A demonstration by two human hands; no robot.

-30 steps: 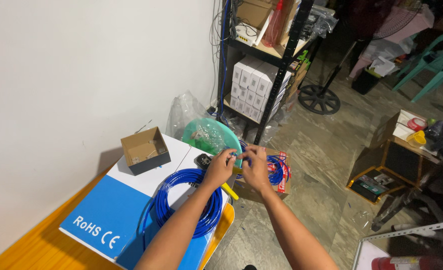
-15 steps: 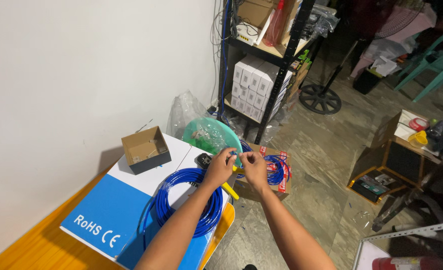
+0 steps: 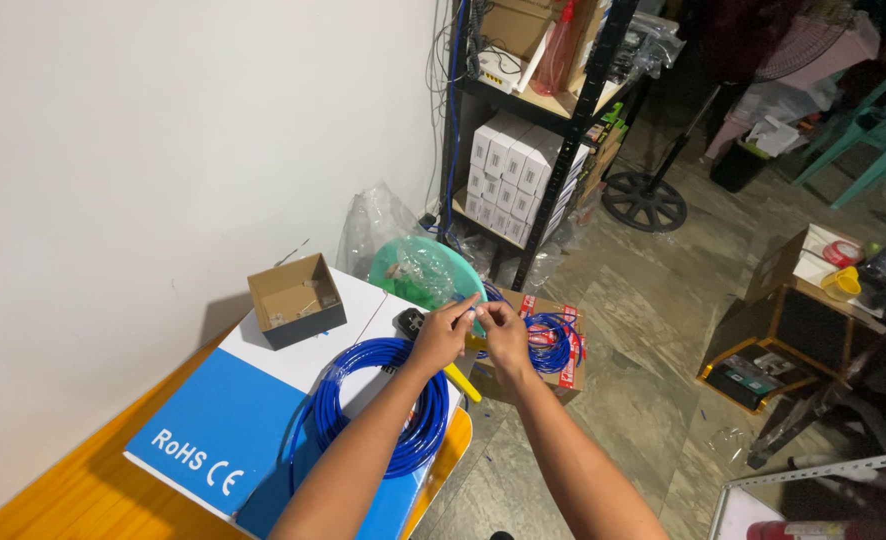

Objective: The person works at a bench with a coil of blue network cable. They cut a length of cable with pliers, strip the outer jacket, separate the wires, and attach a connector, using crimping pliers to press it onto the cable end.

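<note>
While my left hand and right hand pinched the blue cable end above its coil on the counter, I judged the wires needed careful straightening next.

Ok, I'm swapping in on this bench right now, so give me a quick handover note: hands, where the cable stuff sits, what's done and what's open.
Left hand and right hand meet over the table edge, fingertips pinching a blue cable end; what is on the end is too small to tell.
The blue cable coil lies on the blue-and-white flat box. A yellow-handled tool lies beside it, and a small open cardboard box behind.
Done: nothing checkable.
Left: the end in hand looks unfinished.
</note>
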